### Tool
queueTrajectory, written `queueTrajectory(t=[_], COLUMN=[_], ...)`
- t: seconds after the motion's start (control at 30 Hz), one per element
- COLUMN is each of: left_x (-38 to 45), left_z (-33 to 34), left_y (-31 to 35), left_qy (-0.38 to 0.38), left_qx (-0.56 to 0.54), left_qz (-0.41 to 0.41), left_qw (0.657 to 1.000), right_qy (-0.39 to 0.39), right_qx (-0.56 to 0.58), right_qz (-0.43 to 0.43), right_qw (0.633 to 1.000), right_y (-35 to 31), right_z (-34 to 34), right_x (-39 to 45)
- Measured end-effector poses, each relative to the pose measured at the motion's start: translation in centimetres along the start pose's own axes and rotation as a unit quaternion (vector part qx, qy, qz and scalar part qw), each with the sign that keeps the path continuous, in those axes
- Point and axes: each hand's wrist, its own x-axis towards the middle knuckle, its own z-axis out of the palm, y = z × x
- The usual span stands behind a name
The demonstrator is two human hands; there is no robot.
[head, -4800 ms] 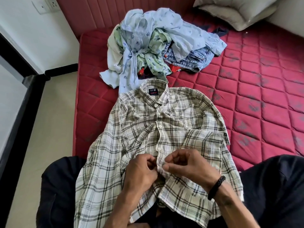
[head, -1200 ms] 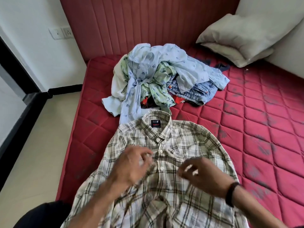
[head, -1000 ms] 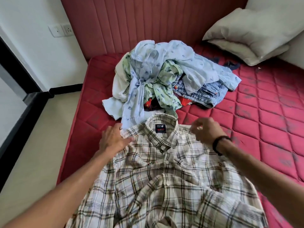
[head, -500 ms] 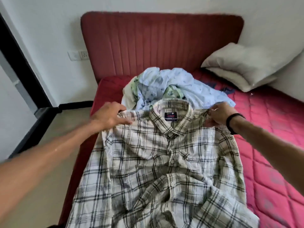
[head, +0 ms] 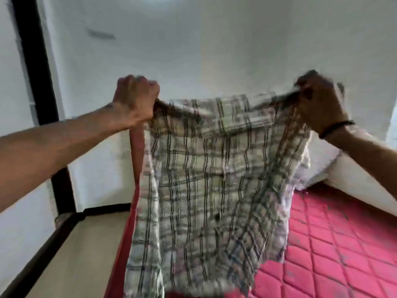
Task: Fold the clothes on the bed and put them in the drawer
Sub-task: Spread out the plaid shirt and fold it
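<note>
Left hand (head: 135, 99) and right hand (head: 317, 102) grip plaid shirt (head: 206, 179); hem hangs above mattress (head: 343, 244).

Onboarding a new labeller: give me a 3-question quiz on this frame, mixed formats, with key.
1. True or false: the plaid shirt lies flat on the red mattress.
2. Multiple choice: the shirt is held by A) the left hand only, B) the right hand only, C) both hands.
3. Fill in: the black wristband sits on the ____ wrist.

Key: 1 false, it hangs lifted, a grip on each top corner. 2 C. 3 right.
</note>
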Motion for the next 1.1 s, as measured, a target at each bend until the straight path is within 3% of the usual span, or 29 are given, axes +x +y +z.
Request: queueTrajectory(t=[0.07, 0.1, 0.17, 0.2, 0.27, 0.3, 0.37, 0.4, 0.43, 0.47, 0.5, 0.57, 0.6, 0.67, 0.73, 0.8, 0.87, 1.0, 1.1], left_x=[2.1, 2.8, 2.9, 2.9, 3.2, 3.7, 5.3, 5.5, 5.5, 4.7, 3.7, 2.3, 2.2, 3.4, 5.5, 8.0, 9.6, 8.5, 6.5], left_z=[-2.6, -4.0, -5.6, -6.2, -7.8, -8.1, -8.7, -8.6, -8.6, -8.1, -7.5, -5.9, -5.4, -5.3, -6.6, -7.6, -7.2, -1.5, 4.7], left_y=[-0.9, -1.1, -0.4, -0.1, 0.1, -0.4, -1.2, -1.1, -0.4, 0.4, 1.1, 1.1, 0.9, 0.5, 1.2, 2.6, 4.9, 11.9, 18.8], left_qy=[0.037, 0.033, -0.003, -0.012, 0.014, 0.044, 0.13, 0.161, 0.165, 0.135, 0.098, 0.068, 0.072, 0.114, 0.16, 0.171, 0.142, 0.002, -0.132], left_qx=[-0.139, -0.213, -0.292, -0.311, -0.332, -0.326, -0.326, -0.338, -0.34, -0.329, -0.312, -0.282, -0.271, -0.268, -0.301, -0.353, -0.383, -0.324, -0.327], left_qz=[-0.107, -0.144, -0.166, -0.157, -0.139, -0.143, -0.171, -0.163, -0.128, -0.073, -0.014, 0.071, 0.078, 0.054, 0.011, -0.041, -0.086, -0.14, -0.143], left_qw=[0.984, 0.966, 0.942, 0.937, 0.933, 0.933, 0.921, 0.913, 0.917, 0.932, 0.945, 0.954, 0.957, 0.955, 0.94, 0.919, 0.909, 0.936, 0.925], right_qy=[0.033, -0.024, -0.199, -0.229, -0.123, -0.047, 0.043, 0.05, 0.008, -0.03, -0.085, -0.139, -0.115, -0.032, 0.056, 0.096, 0.074, 0.057, 0.035], right_qx=[-0.001, -0.037, -0.129, -0.162, -0.241, -0.266, -0.249, -0.236, -0.217, -0.212, -0.188, -0.136, -0.097, -0.024, 0.046, 0.172, 0.262, 0.14, 0.039], right_qz=[-0.006, -0.049, -0.145, -0.17, -0.166, -0.12, -0.063, -0.089, -0.111, -0.162, -0.149, 0.05, 0.132, 0.198, 0.2, 0.228, 0.283, 0.312, 0.304], right_qw=[0.999, 0.998, 0.961, 0.945, 0.948, 0.955, 0.965, 0.966, 0.97, 0.963, 0.967, 0.98, 0.98, 0.979, 0.977, 0.954, 0.92, 0.938, 0.951], right_y=[-1.2, -1.6, -1.1, -0.4, -0.8, -1.0, -2.9, -4.0, -4.1, -3.0, -2.3, -1.0, -0.3, 0.2, -0.9, -1.2, 0.5, 8.0, 11.9], right_z=[-1.8, -2.3, -2.8, -3.4, -5.3, -6.3, -7.9, -7.9, -7.3, -6.4, -6.3, -7.2, -7.8, -9.2, -10.5, -11.1, -11.0, -10.5, -10.7], right_x=[1.9, 2.5, 2.5, 3.1, 5.6, 6.9, 8.1, 7.8, 6.8, 5.7, 5.0, 3.9, 4.2, 5.4, 6.8, 7.7, 7.2, 2.7, -1.9])
